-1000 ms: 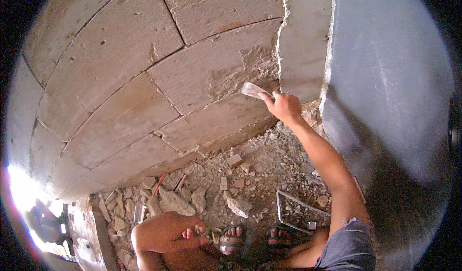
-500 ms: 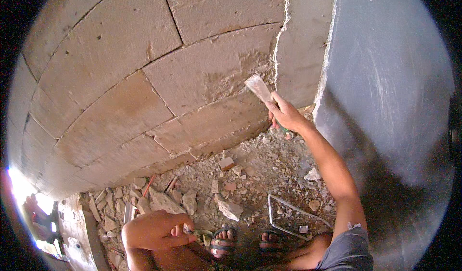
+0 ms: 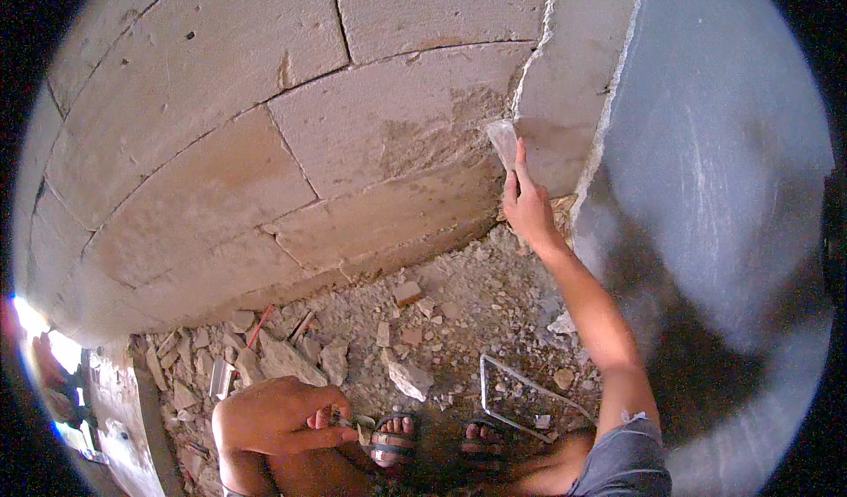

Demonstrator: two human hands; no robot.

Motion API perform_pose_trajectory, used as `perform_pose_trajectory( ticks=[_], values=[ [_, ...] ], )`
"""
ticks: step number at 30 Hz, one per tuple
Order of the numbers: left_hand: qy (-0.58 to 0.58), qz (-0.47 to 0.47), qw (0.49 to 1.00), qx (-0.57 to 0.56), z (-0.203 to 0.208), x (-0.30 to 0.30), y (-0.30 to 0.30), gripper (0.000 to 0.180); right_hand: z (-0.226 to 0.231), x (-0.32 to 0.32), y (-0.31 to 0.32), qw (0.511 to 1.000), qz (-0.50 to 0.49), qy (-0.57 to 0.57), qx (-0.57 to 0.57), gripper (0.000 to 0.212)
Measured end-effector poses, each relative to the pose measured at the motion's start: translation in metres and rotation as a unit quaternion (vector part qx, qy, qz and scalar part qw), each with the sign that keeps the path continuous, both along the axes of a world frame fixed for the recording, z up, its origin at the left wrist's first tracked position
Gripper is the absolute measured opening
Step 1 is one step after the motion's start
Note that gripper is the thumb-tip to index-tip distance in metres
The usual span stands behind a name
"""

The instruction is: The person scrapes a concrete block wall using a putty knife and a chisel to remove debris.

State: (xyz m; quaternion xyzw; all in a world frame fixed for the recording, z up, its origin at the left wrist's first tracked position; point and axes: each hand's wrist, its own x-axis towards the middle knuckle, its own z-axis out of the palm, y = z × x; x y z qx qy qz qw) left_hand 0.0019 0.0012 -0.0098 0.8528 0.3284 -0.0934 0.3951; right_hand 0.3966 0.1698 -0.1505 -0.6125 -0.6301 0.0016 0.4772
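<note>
My right hand (image 3: 531,213) grips a putty knife, its index finger stretched along the whitish, dusty blade (image 3: 502,142). The blade's wide end points up at the block wall (image 3: 353,126), beside a rough patch of mortar (image 3: 432,139) and left of a jagged whitish seam. Whether the edge touches the wall I cannot tell; the handle is hidden in my palm. Low in the view, by my bent leg, my left hand (image 3: 304,417) is closed with its fingers curled. Something small shows at its fingertips, too unclear to name.
Rubble and stone chunks (image 3: 408,380) cover the ground along the wall's foot. A bent metal frame (image 3: 529,391) lies near my sandalled feet (image 3: 393,440). A smooth grey-blue surface (image 3: 706,144) rises on the right. A thin red stick (image 3: 260,325) lies at left.
My right hand has shifted slightly up, and the putty knife has turned more upright, nearer the whitish seam. The index finger now stretches along the blade. My left hand stays low, still closed.
</note>
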Motion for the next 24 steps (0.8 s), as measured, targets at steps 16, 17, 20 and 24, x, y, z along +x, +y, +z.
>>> perform_pose_trajectory(
  ticks=[16,17,20,24],
  values=[
    [0.009,-0.01,1.0,0.018,0.008,0.004,-0.003,0.033,0.008,-0.001,-0.004,0.998,-0.023,-0.016,-0.051,0.053],
    [0.008,-0.004,1.0,0.019,0.008,0.003,-0.003,0.032,0.012,0.006,-0.001,1.0,-0.003,0.011,-0.002,0.057],
    [0.014,-0.011,0.999,0.034,0.007,0.001,-0.004,0.032,0.028,0.001,-0.011,0.996,-0.03,0.085,-0.002,0.058],
    [-0.01,-0.016,0.999,0.029,0.006,0.005,-0.003,0.033,0.004,0.007,0.001,0.988,-0.047,0.051,0.14,0.058]
  ],
)
